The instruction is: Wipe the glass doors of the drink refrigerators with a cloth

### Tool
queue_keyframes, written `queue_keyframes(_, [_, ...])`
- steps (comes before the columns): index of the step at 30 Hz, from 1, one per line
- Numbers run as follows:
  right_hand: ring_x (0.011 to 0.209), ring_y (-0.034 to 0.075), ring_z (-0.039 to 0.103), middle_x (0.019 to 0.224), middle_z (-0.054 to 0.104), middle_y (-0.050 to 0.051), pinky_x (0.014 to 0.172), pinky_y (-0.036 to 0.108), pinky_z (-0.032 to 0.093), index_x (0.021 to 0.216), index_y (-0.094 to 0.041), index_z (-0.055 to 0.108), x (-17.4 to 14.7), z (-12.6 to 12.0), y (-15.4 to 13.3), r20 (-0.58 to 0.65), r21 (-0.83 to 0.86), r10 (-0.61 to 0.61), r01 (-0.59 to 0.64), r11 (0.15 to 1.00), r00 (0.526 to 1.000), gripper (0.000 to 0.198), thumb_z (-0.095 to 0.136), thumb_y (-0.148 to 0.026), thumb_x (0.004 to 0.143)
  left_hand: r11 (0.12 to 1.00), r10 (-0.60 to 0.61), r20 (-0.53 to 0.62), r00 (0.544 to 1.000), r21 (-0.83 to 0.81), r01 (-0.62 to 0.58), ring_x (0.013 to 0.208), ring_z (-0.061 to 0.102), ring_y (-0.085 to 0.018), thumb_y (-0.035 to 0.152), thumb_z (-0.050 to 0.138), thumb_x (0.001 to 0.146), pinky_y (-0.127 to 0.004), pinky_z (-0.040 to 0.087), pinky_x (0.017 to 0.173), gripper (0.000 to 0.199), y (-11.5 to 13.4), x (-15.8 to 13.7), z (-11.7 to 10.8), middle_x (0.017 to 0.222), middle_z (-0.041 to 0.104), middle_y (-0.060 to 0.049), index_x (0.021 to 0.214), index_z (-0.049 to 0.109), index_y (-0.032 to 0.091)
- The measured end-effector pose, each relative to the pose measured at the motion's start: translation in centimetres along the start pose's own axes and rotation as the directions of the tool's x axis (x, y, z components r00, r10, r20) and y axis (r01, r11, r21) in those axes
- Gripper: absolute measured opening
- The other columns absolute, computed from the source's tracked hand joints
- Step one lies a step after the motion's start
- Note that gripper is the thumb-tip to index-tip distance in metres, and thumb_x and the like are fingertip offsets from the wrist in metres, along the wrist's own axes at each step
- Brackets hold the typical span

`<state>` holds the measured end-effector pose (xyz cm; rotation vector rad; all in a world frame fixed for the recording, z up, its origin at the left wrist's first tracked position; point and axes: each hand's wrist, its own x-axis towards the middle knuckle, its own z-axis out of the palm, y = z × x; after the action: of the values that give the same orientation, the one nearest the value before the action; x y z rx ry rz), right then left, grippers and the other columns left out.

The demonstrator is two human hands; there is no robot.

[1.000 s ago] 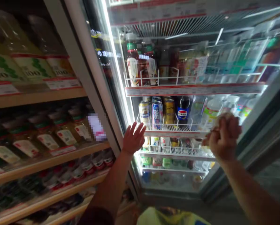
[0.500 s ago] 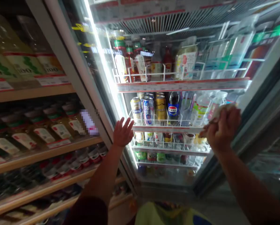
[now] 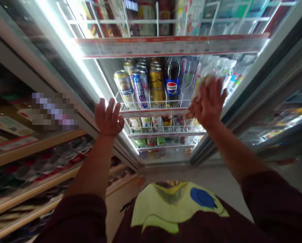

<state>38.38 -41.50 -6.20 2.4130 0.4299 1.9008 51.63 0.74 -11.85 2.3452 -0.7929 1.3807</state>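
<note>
My left hand (image 3: 108, 118) is open, its fingers spread against the left edge of the glass front of a lit drinks fridge. Under my right hand (image 3: 212, 106) is a crumpled pale cloth (image 3: 208, 80), pressed flat to the glass toward the right side. Most of the cloth is hidden behind the fingers, and the hand is slightly blurred. Behind the glass, between the two hands, stand a white can (image 3: 124, 88), a blue can (image 3: 140, 89), a gold can (image 3: 157, 86) and a dark cola bottle (image 3: 172, 79).
Wooden shelves (image 3: 72, 136) with bottles and cups line the left side. The fridge's metal frame (image 3: 244, 87) runs down the right, with another lit case (image 3: 274, 125) beyond it. A white wire shelf (image 3: 156, 47) with a price strip crosses above the cans. A yellow-green apron (image 3: 151, 209) covers my front.
The view has tilted downward, so more of the apron shows. My right hand with the cloth has moved left across the glass, its fingers now straighter. My left hand stays at the door's left edge.
</note>
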Motion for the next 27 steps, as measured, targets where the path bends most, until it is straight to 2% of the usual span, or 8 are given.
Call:
queue_keyframes(4, [0.160, 0.032, 0.010, 0.170, 0.021, 0.016, 0.127, 0.063, 0.021, 0.162, -0.016, 0.026, 4.0, 1.1, -1.1, -0.106, 0.015, 0.231, -0.231, 0.973, 0.967, 0.056, 0.029, -0.030, 0.108, 0.997, -0.026, 0.030, 0.999, -0.073, 0.028, 0.159, 0.014, -0.029, 0.061, 0.046, 0.095, -0.055, 0.000, 0.131, 0.063, -0.1, 0.2, -0.1, 0.155, 0.050, -0.013, 0.143, 0.058, 0.022])
queue_keyframes(6, [0.160, 0.031, 0.006, 0.169, 0.024, 0.014, 0.127, 0.062, 0.023, 0.163, -0.017, 0.025, 2.1, 2.5, -4.9, -0.030, 0.081, 0.145, -0.142, 0.987, 0.989, 0.058, 0.034, -0.028, 0.107, 0.992, -0.051, 0.042, 0.998, -0.110, 0.055, 0.160, 0.011, -0.029, 0.059, 0.045, 0.098, -0.055, -0.002, 0.131, 0.061, 0.8, 0.2, -0.4, 0.157, 0.048, -0.014, 0.143, 0.056, 0.021])
queue_keyframes(8, [0.158, 0.022, 0.023, 0.159, 0.047, 0.006, 0.128, 0.045, 0.030, 0.157, -0.027, 0.040, -1.1, 4.0, -8.9, 0.049, 0.116, -0.029, 0.023, 0.993, 0.998, 0.052, 0.043, -0.026, 0.104, 0.992, -0.032, -0.005, 0.999, -0.125, 0.031, 0.160, 0.006, -0.028, 0.053, 0.044, 0.101, -0.056, 0.001, 0.131, 0.059, 3.1, 0.0, -0.8, 0.162, 0.038, -0.016, 0.147, 0.050, 0.018])
queue_keyframes(11, [0.152, 0.014, 0.037, 0.148, 0.060, 0.001, 0.129, 0.034, 0.028, 0.149, -0.028, 0.051, -5.0, 5.4, -12.5, 0.188, 0.222, -0.222, 0.179, 0.959, 0.957, 0.047, 0.044, -0.020, 0.103, 0.952, 0.201, -0.137, 0.970, -0.204, -0.226, 0.161, 0.003, -0.027, 0.041, 0.041, 0.104, -0.056, 0.014, 0.131, 0.057, 8.6, -1.0, -0.6, 0.171, 0.015, -0.013, 0.156, 0.032, 0.020])
queue_keyframes(14, [0.152, 0.012, 0.035, 0.153, 0.055, 0.001, 0.128, 0.034, 0.030, 0.149, -0.025, 0.052, -5.7, 5.7, -13.2, 0.314, 0.313, -0.198, 0.095, 0.945, 0.929, 0.045, 0.039, -0.024, 0.105, 0.817, 0.419, -0.177, 0.890, -0.353, -0.455, 0.160, 0.010, -0.027, 0.043, 0.042, 0.104, -0.056, 0.025, 0.129, 0.054, 14.3, -1.7, 0.7, 0.172, 0.018, -0.004, 0.156, 0.030, 0.034])
queue_keyframes(21, [0.154, 0.021, 0.035, 0.156, 0.051, 0.007, 0.127, 0.047, 0.031, 0.147, -0.024, 0.054, -6.6, 2.3, -8.6, 0.458, 0.145, -0.002, -0.073, 0.987, 0.889, 0.048, 0.037, -0.038, 0.105, 0.922, 0.288, -0.003, 0.958, -0.271, -0.278, 0.159, 0.003, -0.035, 0.046, 0.059, 0.098, -0.065, 0.020, 0.128, 0.057, 17.9, -2.9, 4.6, 0.161, 0.040, -0.016, 0.149, 0.050, 0.023])
queue_keyframes(24, [0.157, 0.028, 0.025, 0.161, 0.041, 0.017, 0.126, 0.058, 0.024, 0.157, -0.017, 0.040, -7.6, -0.2, -3.6, 0.292, -0.129, 0.307, -0.281, 0.951, 0.906, 0.057, 0.033, -0.039, 0.104, 0.949, 0.238, 0.073, 0.968, -0.232, -0.216, 0.160, 0.007, -0.029, 0.035, 0.057, 0.100, -0.054, 0.015, 0.133, 0.051, 16.8, -3.8, 5.2, 0.154, 0.052, -0.007, 0.150, 0.051, 0.027])
queue_keyframes(27, [0.160, 0.032, 0.013, 0.166, 0.027, 0.024, 0.125, 0.063, 0.022, 0.162, -0.009, 0.022, -8.6, -1.0, 1.0, 0.139, -0.250, 0.428, -0.387, 0.888, 0.893, 0.066, 0.028, -0.042, 0.105, 0.956, 0.211, 0.072, 0.975, -0.222, -0.191, 0.160, -0.004, -0.028, 0.031, 0.054, 0.101, -0.055, 0.004, 0.134, 0.043, 15.4, -1.3, 4.1, 0.152, 0.055, -0.001, 0.143, 0.057, 0.033])
